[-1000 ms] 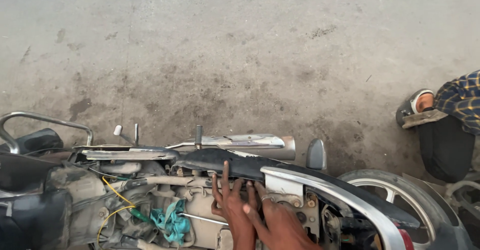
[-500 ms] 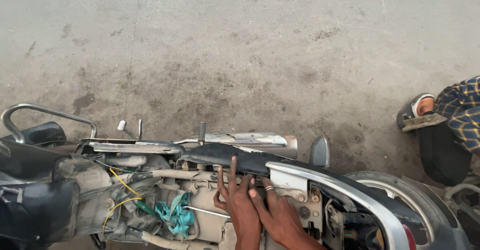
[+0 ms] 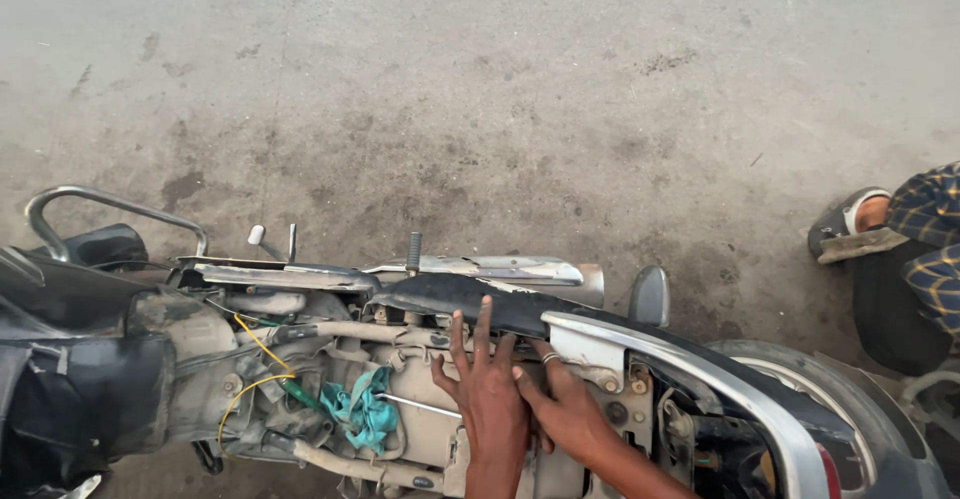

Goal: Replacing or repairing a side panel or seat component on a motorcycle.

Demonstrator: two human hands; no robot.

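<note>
Lying on its side across the bottom of the view, the stripped scooter (image 3: 300, 379) sits directly under both hands, its exposed engine casing (image 3: 420, 429) beneath the palms. The left hand (image 3: 490, 389) presses flat on the casing, fingers spread wide toward the black frame edge (image 3: 470, 294). The right hand (image 3: 565, 409), ring on one finger, lies flat beside it, touching it, fingers loosely open. Neither holds anything. A teal rag (image 3: 362, 409) is tucked just left. Both forearms are cut off below.
</note>
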